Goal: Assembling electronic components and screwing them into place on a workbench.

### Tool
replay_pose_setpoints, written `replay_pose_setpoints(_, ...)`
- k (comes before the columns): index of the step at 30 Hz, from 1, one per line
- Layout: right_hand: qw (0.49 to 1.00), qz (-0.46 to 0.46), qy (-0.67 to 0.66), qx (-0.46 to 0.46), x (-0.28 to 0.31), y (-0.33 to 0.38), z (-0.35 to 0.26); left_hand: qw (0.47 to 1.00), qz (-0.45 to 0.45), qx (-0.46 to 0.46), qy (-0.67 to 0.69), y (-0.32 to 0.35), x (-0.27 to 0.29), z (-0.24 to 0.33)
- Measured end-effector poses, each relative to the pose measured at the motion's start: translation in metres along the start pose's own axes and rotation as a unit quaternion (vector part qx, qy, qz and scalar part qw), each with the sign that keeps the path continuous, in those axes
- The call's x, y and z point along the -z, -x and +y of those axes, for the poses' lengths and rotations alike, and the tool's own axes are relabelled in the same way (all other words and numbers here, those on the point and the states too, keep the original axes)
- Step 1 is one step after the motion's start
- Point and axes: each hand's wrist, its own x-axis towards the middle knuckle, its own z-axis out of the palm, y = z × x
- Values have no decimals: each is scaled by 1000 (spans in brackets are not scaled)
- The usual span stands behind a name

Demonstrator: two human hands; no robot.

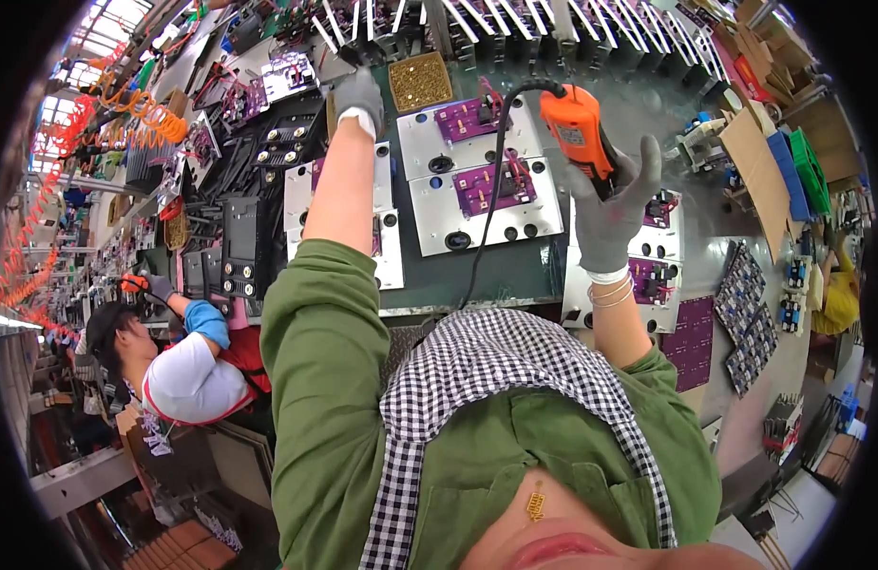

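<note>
My right hand [612, 211], in a grey glove, grips an orange electric screwdriver [580, 126] with a black cable, held above the bench. Just left of it lie two grey metal plates [485, 195], each carrying a purple circuit board [496, 185]. My left hand [359, 97], also grey-gloved, reaches far forward with the arm stretched out, beside a small tray of brass screws [421, 81]. Its fingers are curled; what they touch is hidden from me.
More plates with purple boards [653, 275] sit to the right, next to stacked purple and dark boards [743, 299]. Black parts and plates [239, 237] crowd the left. A co-worker [178, 366] sits at left with another orange tool. Cardboard boxes [757, 161] stand at right.
</note>
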Motion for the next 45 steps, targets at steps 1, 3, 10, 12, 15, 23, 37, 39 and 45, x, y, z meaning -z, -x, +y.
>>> replay_pose_setpoints(1, 1000, 17, 1, 5, 2, -1, 7, 995, -28, 64, 65, -6, 1, -20)
replay_pose_setpoints(3, 998, 54, -34, -1, 4, -1, 19, 969, -84, 163, 164, -7, 5, -60)
replay_pose_setpoints(10, 944, -312, -93, -44, -68, 52, -26, 865, -330, 131, 353, 88, 3, -162)
replay_pose_setpoints(12, 960, -243, -135, 31, -82, 63, -48, 818, -417, 110, 381, 117, 24, -160)
replay_pose_setpoints(15, 938, -277, -202, 44, -77, 59, -57, 881, -321, 117, 326, 128, 39, -150)
replay_pose_setpoints(23, 990, -114, -83, 13, -78, 12, -32, 905, -103, 194, 364, 135, 63, -126)
replay_pose_setpoints(37, 959, 110, 224, 137, -39, -38, 8, 925, -169, 170, 296, 112, 37, -82)
replay_pose_setpoints(39, 960, 174, 166, 142, -17, -77, 1, 938, -149, 172, 261, 109, 35, -76)
replay_pose_setpoints(45, 900, 208, -356, -143, 52, -164, -45, 921, -233, 102, 296, 114, 30, -76)
